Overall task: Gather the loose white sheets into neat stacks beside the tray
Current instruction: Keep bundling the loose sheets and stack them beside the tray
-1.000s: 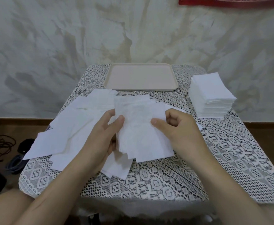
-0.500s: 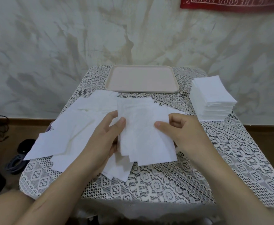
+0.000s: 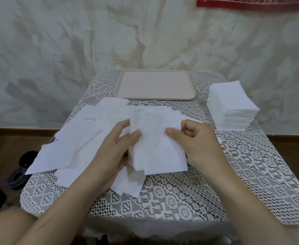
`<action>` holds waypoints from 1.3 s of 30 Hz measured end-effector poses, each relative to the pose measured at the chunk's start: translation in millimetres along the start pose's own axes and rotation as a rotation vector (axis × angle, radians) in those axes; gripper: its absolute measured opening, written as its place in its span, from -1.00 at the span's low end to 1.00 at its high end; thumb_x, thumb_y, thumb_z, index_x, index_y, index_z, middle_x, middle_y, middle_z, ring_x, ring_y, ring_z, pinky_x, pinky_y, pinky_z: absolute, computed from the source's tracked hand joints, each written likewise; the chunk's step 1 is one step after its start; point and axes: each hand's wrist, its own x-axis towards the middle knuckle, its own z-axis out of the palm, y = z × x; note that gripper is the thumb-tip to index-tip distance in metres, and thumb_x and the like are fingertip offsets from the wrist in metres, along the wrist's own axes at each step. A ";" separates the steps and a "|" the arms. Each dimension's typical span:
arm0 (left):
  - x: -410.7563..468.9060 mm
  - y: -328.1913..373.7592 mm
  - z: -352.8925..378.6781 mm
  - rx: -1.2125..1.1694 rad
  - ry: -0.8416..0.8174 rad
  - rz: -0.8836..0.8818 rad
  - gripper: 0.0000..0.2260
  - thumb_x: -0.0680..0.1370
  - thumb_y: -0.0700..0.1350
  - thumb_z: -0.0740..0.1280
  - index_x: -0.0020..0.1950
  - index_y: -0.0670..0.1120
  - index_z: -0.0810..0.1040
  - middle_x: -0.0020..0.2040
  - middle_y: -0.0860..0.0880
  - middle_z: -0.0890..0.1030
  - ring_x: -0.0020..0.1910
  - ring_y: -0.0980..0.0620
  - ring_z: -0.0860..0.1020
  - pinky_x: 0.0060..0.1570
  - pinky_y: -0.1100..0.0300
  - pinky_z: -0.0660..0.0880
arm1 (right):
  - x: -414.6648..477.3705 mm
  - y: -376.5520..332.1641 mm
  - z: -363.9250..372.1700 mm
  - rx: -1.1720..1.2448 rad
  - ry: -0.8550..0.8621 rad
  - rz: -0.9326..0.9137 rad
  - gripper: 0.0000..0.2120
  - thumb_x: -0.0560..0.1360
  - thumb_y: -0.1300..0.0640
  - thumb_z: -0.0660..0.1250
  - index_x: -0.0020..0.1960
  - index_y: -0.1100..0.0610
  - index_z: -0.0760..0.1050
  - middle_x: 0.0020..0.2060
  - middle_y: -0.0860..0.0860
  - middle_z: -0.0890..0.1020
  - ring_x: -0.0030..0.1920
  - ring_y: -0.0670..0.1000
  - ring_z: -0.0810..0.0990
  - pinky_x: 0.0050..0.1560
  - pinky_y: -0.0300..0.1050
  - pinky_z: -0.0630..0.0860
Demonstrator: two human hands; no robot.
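While the sheet bundle (image 3: 160, 149) is pinched at centre frame by both the left hand (image 3: 113, 152) and right hand (image 3: 197, 141), thumbs on top, long axis up-frame, the neat stack (image 3: 233, 106) beside the tray (image 3: 154, 98) is seen upper right on the counter (image 3: 180, 191), nearer the right hand.

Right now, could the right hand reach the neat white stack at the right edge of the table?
Probably yes. Mostly bare lace cloth lies between the right hand and the neat stack. But it pinches the bundle of sheets with the left hand, so it must first let go.
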 end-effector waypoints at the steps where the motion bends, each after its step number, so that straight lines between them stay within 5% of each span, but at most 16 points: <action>1: 0.4 -0.2 -0.1 0.000 -0.006 0.004 -0.56 0.51 0.05 0.40 0.39 0.07 0.53 0.19 -0.09 0.73 0.14 -0.14 0.71 0.17 -0.22 0.54 | -0.2 0.1 0.3 0.004 -0.001 0.006 -0.81 0.53 0.11 0.49 -0.16 0.22 0.61 -0.21 0.20 0.72 -0.24 0.11 0.65 -0.17 0.08 0.52; 4: 1.5 -0.8 0.0 0.005 -0.013 0.013 -0.56 0.50 0.02 0.41 0.38 0.05 0.53 0.17 -0.09 0.74 0.07 -0.06 0.72 0.03 -0.03 0.58 | -2.0 0.3 0.6 -0.001 -0.023 0.017 -0.82 0.53 0.11 0.48 -0.12 0.22 0.63 -0.22 0.16 0.73 -0.23 0.09 0.67 -0.17 0.04 0.53; 12: 1.5 -1.2 0.3 0.009 0.000 0.010 -0.56 0.50 0.06 0.42 0.38 0.07 0.53 0.14 -0.10 0.75 0.05 -0.07 0.73 0.00 -0.03 0.58 | -0.7 2.8 -6.3 -0.135 0.017 -0.051 -0.77 0.44 -0.10 0.48 -0.13 0.04 0.56 -0.31 0.13 0.65 -0.24 0.23 0.66 -0.22 0.25 0.59; 16: -0.1 0.7 3.2 -0.008 0.005 0.002 -0.57 0.55 0.05 0.50 0.39 0.04 0.53 0.12 -0.12 0.75 0.03 -0.09 0.71 -0.08 0.01 0.59 | -0.9 -0.9 -5.6 -0.093 0.028 -0.048 -0.71 0.35 -0.13 0.46 -0.16 0.08 0.55 -0.30 0.18 0.64 -0.28 0.26 0.57 -0.23 0.06 0.46; 22: -1.1 -0.2 1.7 -0.025 -0.013 0.016 -0.52 0.51 0.08 0.41 0.42 0.07 0.51 0.20 -0.10 0.73 0.13 -0.12 0.72 -0.02 -0.04 0.57 | 2.9 -3.1 4.4 -0.046 0.044 -0.051 -0.76 0.49 0.04 0.53 -0.23 0.08 0.51 -0.43 0.00 0.49 -0.41 0.00 0.38 -0.34 -0.12 0.29; 29: 0.1 -2.6 0.3 -0.051 -0.033 0.031 -0.50 0.49 0.05 0.44 0.42 0.02 0.51 0.19 -0.11 0.74 0.14 -0.11 0.72 -0.08 0.07 0.67 | 4.8 -3.3 12.8 -0.016 0.071 0.006 -0.74 0.45 0.02 0.55 -0.17 0.18 0.58 -0.25 0.26 0.65 -0.29 0.04 0.55 -0.18 -0.01 0.43; 35: 0.5 -2.2 2.7 -0.046 0.040 0.029 -0.52 0.47 0.04 0.47 0.37 0.01 0.55 0.15 -0.13 0.75 0.12 -0.15 0.73 -0.01 -0.07 0.64 | 8.1 2.5 11.5 -0.150 0.053 -0.006 -0.75 0.43 -0.02 0.55 -0.29 -0.03 0.52 -0.44 -0.15 0.46 -0.36 -0.05 0.43 -0.21 -0.07 0.38; 39: -2.9 3.2 5.5 -0.069 0.091 0.015 -0.59 0.51 0.02 0.52 0.33 -0.04 0.58 0.12 -0.13 0.75 0.13 -0.17 0.72 0.11 -0.16 0.61 | -0.1 2.1 6.7 -0.248 -0.001 0.025 -0.74 0.40 -0.17 0.54 -0.06 -0.15 0.50 -0.29 -0.20 0.58 -0.33 -0.14 0.55 -0.19 0.02 0.58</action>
